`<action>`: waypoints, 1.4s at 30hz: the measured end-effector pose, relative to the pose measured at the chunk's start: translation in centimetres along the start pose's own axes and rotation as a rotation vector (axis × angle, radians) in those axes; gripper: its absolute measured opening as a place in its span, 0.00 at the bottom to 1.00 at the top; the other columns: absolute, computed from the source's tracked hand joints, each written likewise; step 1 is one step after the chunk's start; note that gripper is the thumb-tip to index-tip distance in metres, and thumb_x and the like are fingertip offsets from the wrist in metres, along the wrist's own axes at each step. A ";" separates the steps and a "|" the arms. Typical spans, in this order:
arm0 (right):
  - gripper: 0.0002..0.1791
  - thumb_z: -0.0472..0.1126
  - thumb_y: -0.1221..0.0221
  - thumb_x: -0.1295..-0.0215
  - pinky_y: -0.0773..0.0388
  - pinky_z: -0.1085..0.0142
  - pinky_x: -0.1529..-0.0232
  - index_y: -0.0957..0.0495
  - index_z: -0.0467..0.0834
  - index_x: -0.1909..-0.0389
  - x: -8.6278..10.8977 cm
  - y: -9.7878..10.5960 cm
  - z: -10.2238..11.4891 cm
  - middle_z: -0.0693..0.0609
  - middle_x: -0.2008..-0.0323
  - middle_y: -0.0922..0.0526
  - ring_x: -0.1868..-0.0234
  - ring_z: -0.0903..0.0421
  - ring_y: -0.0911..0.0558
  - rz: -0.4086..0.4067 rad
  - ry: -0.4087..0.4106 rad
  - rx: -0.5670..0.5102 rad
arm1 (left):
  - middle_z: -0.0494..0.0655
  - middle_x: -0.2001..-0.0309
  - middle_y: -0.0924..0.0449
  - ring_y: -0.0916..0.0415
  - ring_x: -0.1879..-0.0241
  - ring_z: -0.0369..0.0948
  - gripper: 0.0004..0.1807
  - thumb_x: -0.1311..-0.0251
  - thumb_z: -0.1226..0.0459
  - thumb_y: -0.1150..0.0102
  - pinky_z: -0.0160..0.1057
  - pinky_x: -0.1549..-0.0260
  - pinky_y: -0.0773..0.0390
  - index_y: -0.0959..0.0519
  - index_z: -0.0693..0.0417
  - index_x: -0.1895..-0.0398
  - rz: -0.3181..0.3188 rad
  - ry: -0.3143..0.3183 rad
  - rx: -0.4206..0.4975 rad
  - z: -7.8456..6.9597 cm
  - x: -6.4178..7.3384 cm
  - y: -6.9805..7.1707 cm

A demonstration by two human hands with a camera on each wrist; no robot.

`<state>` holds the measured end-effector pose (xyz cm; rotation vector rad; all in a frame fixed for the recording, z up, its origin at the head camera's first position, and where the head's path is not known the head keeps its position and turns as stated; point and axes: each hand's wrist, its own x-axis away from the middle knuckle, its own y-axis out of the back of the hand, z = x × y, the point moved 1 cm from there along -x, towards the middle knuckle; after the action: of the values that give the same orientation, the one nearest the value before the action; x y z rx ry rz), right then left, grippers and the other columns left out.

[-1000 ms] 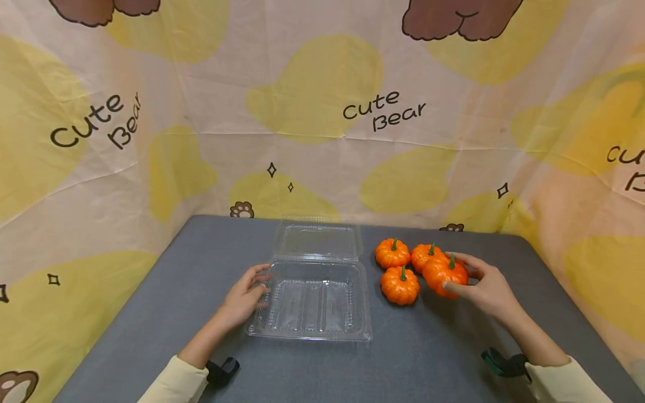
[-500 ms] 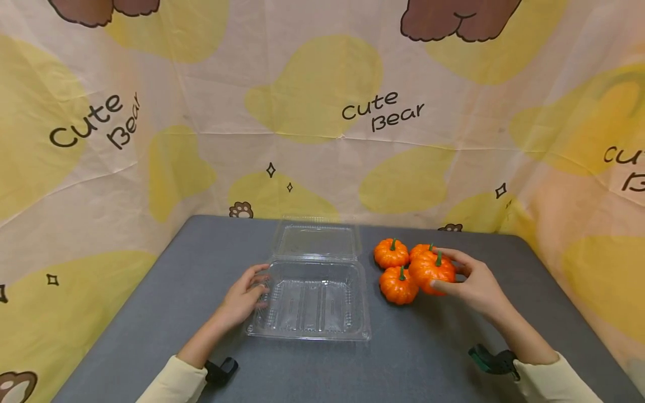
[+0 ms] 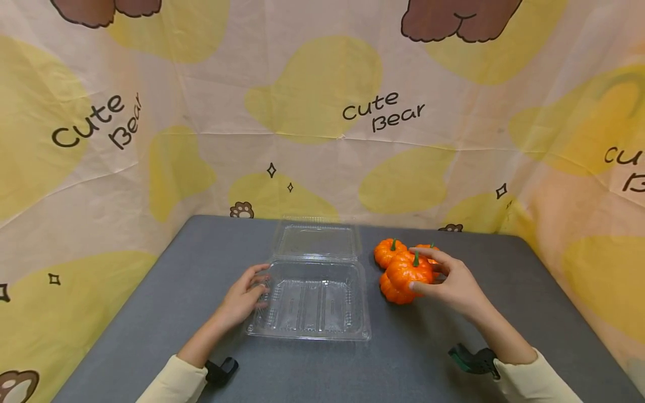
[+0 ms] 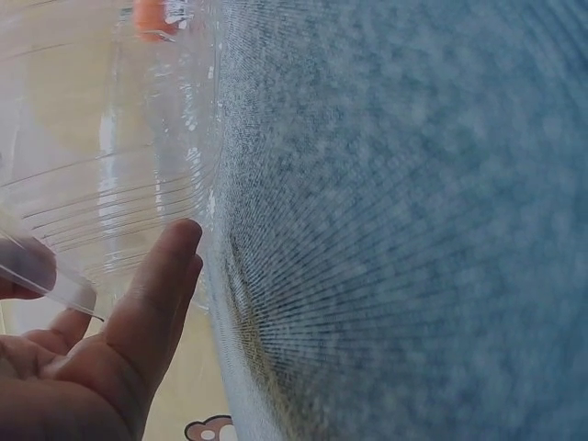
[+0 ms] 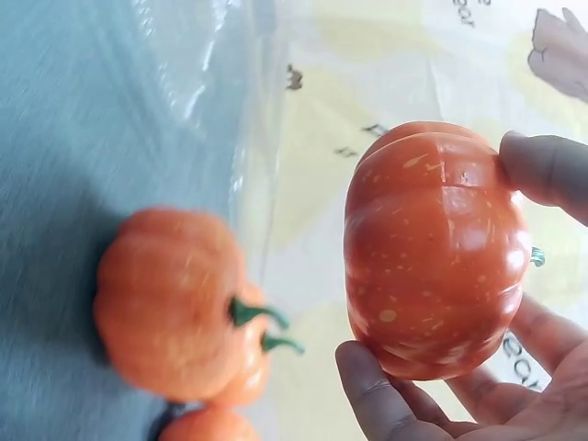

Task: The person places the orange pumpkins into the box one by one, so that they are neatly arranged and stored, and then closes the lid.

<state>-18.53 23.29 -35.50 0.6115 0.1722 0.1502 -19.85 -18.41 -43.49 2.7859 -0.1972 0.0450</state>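
My right hand (image 3: 456, 285) grips a small orange toy pumpkin (image 3: 407, 270) with a green stem. In the right wrist view, the held pumpkin (image 5: 436, 253) is raised off the table, thumb and fingertips on its opposite sides. From the head it overlaps a front pumpkin (image 3: 395, 294); two more stand behind, the back-left pumpkin (image 3: 387, 252) and one partly hidden by the hand. My left hand (image 3: 244, 296) holds the left rim of a clear plastic clamshell container (image 3: 322, 338). The left wrist view shows the plastic rim between thumb and fingers (image 4: 152, 285).
The container's hinged lid (image 3: 318, 240) lies folded back toward the rear. A grey cloth covers the table (image 3: 322, 375). A printed fabric backdrop (image 3: 312, 95) rises behind and at both sides. Black wrist straps sit on both wrists.
My right hand has carried the held pumpkin leftward, from the right of the group to in front of the other pumpkins. The left hand and the container have stayed in place.
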 end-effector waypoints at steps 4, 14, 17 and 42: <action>0.35 0.42 0.30 0.47 0.19 0.64 0.55 0.29 0.47 0.36 -0.1 -1.0 0.7 0.41 0.38 0.28 0.46 0.43 0.22 0.006 0.000 -0.026 | 0.68 0.34 0.35 0.29 0.41 0.62 0.26 0.31 0.70 0.60 0.50 0.56 0.18 0.41 0.54 0.30 0.004 0.002 0.005 0.0 -0.1 -0.1; 0.34 0.40 0.30 0.50 0.19 0.64 0.57 0.27 0.48 0.38 -0.7 -4.0 2.5 0.40 0.44 0.25 0.50 0.47 0.23 0.049 0.023 -0.134 | 0.69 0.35 0.35 0.29 0.41 0.62 0.26 0.32 0.70 0.60 0.50 0.56 0.17 0.41 0.55 0.30 0.005 0.011 0.003 0.1 0.0 -0.1; 0.33 0.40 0.29 0.50 0.19 0.64 0.58 0.26 0.48 0.39 -1.1 -4.8 2.8 0.41 0.43 0.25 0.51 0.47 0.23 0.063 0.049 -0.145 | 0.69 0.35 0.35 0.29 0.42 0.62 0.26 0.32 0.71 0.60 0.50 0.57 0.17 0.41 0.55 0.30 0.003 0.016 0.007 0.2 -0.1 -0.2; 0.34 0.37 0.28 0.55 0.19 0.66 0.62 0.25 0.46 0.42 -2.3 -11.6 4.4 0.40 0.44 0.26 0.54 0.49 0.23 0.157 0.098 -0.228 | 0.70 0.35 0.35 0.30 0.41 0.62 0.27 0.32 0.71 0.61 0.50 0.55 0.18 0.42 0.54 0.29 -0.005 0.041 0.016 0.1 -0.2 -0.2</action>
<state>-18.83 11.01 -38.43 0.3898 0.1989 0.3473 -20.01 -18.20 -43.65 2.7987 -0.1804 0.1035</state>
